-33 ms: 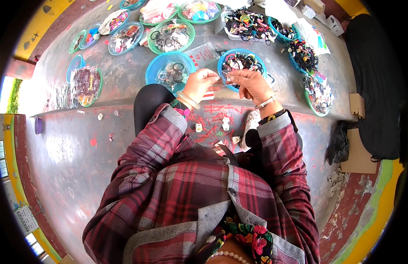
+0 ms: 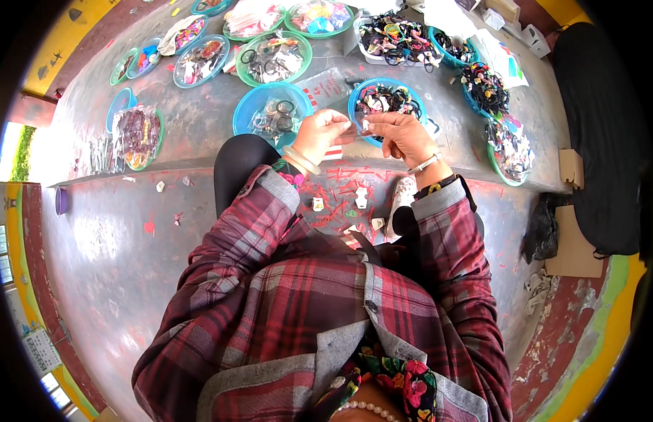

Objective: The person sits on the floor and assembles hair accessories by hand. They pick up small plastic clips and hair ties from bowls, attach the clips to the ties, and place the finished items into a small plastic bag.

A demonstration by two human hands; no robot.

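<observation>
A small clear packet was held between the left hand and the right hand, both pinched shut on it, above the near edge of a blue bowl of dark hair ties. Just left, another blue bowl was seen, with more bowls set farther off on the grey floor. Red scraps were scattered near the knees.

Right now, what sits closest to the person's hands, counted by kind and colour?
Hands: 2, left hand and right hand
Blue bowls: 2
Green bowl just behind: 1
Total: 5
</observation>
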